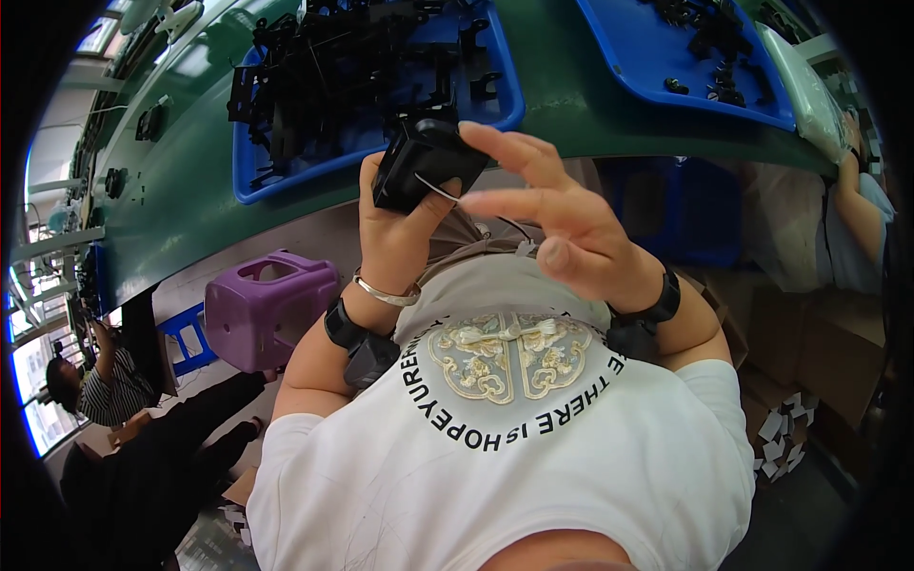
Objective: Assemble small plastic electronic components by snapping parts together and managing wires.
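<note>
My left hand (pixel 398 231) is closed around a black box-shaped plastic part (pixel 405 169), held up just in front of the blue tray. A thin pale wire (pixel 436 187) runs from the part's face toward my right fingertips. My right hand (pixel 581 219) is open with its fingers spread. One fingertip is at the part's upper right edge, and another is beside the wire's end; I cannot tell whether either touches. A thin dark cable (pixel 514 226) hangs below, partly hidden by my right hand.
A blue tray (pixel 511 81) heaped with black plastic parts stands on the green table (pixel 562 100). Another blue tray (pixel 657 88) with small black parts is at right, beside a plastic-wrapped pack (pixel 800 90). A purple stool (pixel 271 309) stands at left. Other people are at both sides.
</note>
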Tool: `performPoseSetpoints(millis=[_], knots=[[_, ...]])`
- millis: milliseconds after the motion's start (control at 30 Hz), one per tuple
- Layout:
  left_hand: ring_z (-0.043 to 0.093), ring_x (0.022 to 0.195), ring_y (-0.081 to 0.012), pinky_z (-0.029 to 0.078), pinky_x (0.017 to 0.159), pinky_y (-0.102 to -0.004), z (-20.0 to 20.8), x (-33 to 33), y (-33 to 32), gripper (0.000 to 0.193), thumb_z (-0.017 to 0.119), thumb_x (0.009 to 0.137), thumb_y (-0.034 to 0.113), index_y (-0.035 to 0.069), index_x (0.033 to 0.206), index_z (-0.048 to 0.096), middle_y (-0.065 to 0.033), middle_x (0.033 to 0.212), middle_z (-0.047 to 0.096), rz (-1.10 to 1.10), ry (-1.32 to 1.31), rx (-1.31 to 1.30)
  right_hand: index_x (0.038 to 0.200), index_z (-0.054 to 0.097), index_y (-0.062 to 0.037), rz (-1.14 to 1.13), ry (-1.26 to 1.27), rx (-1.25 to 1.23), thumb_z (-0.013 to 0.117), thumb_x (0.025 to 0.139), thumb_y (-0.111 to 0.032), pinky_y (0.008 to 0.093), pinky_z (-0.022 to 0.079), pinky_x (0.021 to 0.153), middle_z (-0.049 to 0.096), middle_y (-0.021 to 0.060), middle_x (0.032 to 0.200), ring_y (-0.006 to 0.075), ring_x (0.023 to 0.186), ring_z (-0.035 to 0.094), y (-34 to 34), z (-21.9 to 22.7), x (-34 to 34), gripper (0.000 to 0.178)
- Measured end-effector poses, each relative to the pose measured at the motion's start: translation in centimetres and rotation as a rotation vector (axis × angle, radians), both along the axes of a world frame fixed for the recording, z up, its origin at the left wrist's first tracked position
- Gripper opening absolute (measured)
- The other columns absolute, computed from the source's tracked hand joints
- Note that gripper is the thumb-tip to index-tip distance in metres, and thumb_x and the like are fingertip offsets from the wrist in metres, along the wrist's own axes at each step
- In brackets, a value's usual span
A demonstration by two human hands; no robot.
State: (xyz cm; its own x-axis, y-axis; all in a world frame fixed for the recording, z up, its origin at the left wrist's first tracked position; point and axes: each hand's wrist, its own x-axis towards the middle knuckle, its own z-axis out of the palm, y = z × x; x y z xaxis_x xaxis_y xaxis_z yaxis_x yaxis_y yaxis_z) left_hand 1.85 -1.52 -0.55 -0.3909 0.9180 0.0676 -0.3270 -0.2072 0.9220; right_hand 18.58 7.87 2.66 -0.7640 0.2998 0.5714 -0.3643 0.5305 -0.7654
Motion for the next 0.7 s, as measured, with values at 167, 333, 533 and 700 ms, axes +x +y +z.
performPoseSetpoints(millis=[167, 333, 533, 700], knots=[[0.061, 0.090, -0.0197, 0.054, 0.073, -0.0305, 0.2, 0.5, -0.3, 0.043, 0.065, 0.077, -0.005, 0.004, 0.109, 0.039, -0.0098, 0.103, 0.056, -0.098, -0.270, -0.136, 0.125, 0.048, -0.0003, -0.268, -0.242, -0.485, 0.056, 0.090, -0.025, 0.0266, 0.038, 0.091, 0.049, 0.0123, 0.122, 0.0159, 0.113, 0.045, 0.2, -2.5, -0.8, 0.043], [0.057, 0.098, -0.0205, 0.054, 0.077, -0.0344, 0.3, 1.3, -0.6, 0.053, 0.069, 0.074, -0.001, 0.006, 0.116, 0.037, -0.0104, 0.114, 0.049, -0.146, -0.413, -0.228, 0.116, 0.052, 0.0020, -0.157, -0.148, -0.818, 0.062, 0.085, -0.015, 0.0223, 0.047, 0.077, 0.056, 0.0072, 0.106, 0.0099, 0.091, 0.055, -0.8, -2.4, -1.0, 0.036], [0.052, 0.107, -0.0226, 0.052, 0.082, -0.0363, 1.7, -0.3, -1.2, 0.081, 0.080, 0.063, 0.006, 0.010, 0.128, 0.032, -0.0124, 0.125, 0.040, -0.266, 0.169, -0.055, 0.115, 0.051, 0.0048, -0.025, -0.163, -1.031, 0.059, 0.086, -0.011, 0.0240, 0.049, 0.081, 0.059, 0.0095, 0.104, 0.0117, 0.092, 0.058, 0.7, -2.5, 0.5, 0.034], [0.053, 0.104, -0.0286, 0.050, 0.083, -0.0334, 4.2, -2.1, -0.9, 0.092, 0.083, 0.054, 0.007, 0.009, 0.130, 0.032, -0.0158, 0.126, 0.039, -0.394, 1.104, 0.115, 0.114, 0.051, 0.0058, 0.073, -0.263, -1.059, 0.060, 0.084, -0.009, 0.0249, 0.049, 0.082, 0.059, 0.0108, 0.103, 0.0127, 0.093, 0.058, 0.8, -2.0, 0.9, 0.034]])
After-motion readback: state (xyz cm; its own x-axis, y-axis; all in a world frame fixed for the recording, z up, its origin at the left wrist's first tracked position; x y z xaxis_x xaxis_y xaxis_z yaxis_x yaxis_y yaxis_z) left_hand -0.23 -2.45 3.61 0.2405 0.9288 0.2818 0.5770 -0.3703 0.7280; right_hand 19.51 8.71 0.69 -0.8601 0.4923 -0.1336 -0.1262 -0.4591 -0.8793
